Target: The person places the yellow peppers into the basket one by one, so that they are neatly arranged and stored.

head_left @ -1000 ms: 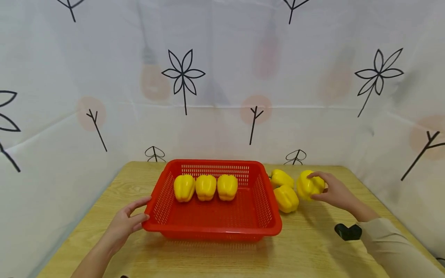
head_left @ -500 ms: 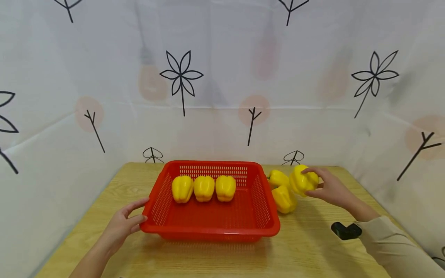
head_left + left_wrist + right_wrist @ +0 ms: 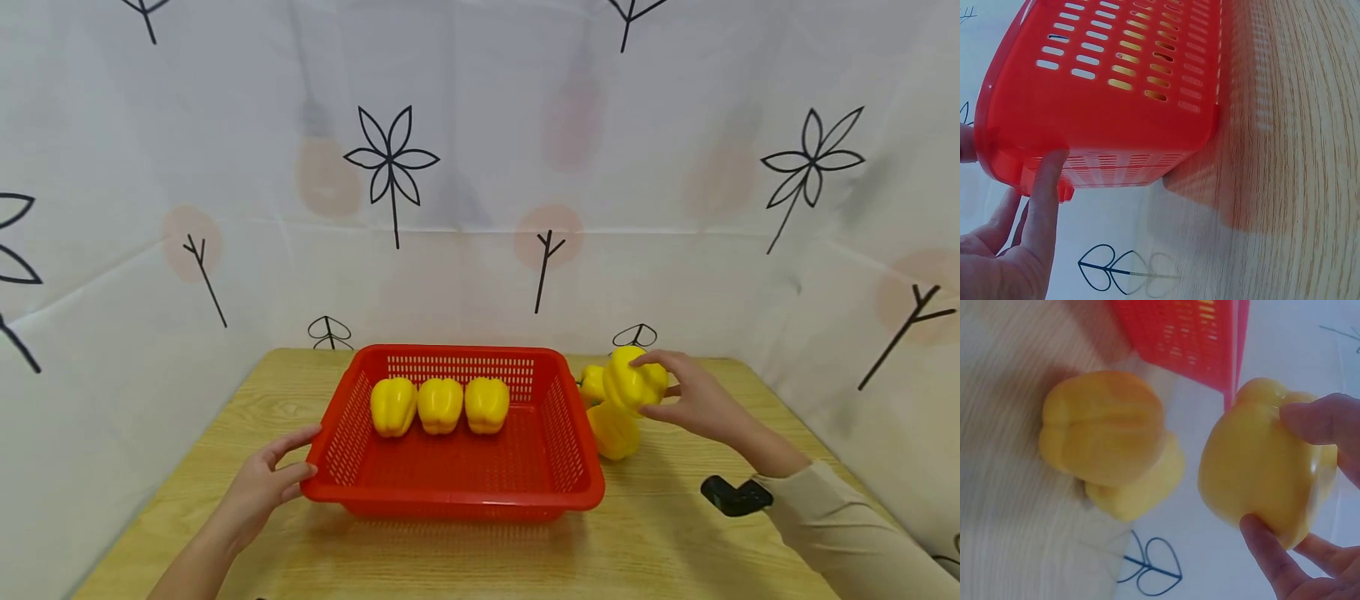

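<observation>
Ok, your right grip (image 3: 693,402) holds one yellow pepper (image 3: 627,385) up off the bench (image 3: 420,568), just right of the red basket (image 3: 457,498); your left grip (image 3: 258,485) holds the basket from the left.

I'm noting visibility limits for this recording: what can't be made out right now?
Head view: rear loose pepper, partly hidden by the held pepper.
Left wrist view: peppers inside, hidden by the basket wall except through slots.
Right wrist view: right hand, cut off by the picture's right edge.
</observation>
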Demonstrator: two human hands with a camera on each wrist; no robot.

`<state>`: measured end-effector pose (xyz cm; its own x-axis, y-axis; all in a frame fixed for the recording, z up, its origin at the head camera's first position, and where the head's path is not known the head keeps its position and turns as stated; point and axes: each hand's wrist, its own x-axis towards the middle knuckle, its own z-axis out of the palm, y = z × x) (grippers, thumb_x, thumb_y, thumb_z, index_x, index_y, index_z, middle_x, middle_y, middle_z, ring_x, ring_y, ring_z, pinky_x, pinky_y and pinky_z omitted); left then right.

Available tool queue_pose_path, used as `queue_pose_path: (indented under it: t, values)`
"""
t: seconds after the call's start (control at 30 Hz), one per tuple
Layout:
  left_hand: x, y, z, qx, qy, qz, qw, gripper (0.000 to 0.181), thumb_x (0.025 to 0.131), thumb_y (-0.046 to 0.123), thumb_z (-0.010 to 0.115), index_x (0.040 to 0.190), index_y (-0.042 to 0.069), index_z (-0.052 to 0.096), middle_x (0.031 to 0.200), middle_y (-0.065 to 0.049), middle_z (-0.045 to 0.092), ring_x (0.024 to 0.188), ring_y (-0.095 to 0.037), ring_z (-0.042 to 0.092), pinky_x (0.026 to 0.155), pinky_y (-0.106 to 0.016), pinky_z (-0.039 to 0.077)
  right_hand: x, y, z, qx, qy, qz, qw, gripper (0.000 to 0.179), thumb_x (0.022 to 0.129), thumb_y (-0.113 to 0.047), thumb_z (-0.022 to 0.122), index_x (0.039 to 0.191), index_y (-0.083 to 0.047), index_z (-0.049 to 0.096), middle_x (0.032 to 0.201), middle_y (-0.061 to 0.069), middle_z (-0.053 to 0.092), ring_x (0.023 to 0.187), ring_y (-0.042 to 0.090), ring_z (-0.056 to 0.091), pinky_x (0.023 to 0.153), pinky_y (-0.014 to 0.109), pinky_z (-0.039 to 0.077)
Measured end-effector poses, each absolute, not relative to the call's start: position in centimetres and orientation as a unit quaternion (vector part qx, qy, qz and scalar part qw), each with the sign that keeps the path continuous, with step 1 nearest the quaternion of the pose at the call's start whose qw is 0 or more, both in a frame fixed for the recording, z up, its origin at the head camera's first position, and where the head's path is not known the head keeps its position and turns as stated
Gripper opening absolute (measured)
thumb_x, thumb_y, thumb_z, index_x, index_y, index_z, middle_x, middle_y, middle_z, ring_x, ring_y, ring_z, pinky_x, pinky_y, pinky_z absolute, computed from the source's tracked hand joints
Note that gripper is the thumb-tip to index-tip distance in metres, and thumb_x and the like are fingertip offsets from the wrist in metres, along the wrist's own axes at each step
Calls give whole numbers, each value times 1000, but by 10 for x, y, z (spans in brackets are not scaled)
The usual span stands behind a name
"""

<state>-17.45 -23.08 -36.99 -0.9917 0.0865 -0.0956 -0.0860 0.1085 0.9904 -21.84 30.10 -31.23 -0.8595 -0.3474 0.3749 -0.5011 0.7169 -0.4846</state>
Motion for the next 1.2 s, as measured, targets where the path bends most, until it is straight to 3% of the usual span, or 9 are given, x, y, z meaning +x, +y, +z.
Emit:
queue_pose_path:
  t: [0.5,1.2]
  values:
    - [-174,-232,-371,4,738,671,67,62,87,1,55,143,-2,29,144,-20,23,97,-17,60,82,-33,52,-218,272,-298,255,-912,297,127,51,73,-5,77,118,-2,52,123,21,45,107,38,45,74,45,54]
    - [-175,-232,-370,1,738,671,69,61,88,2,55,143,-1,30,144,-20,24,96,-17,61,81,-33,52,-226,228,-293,273,-902,315,109,53,73,-8,78,119,-9,53,131,19,42,113,37,44,77,46,53]
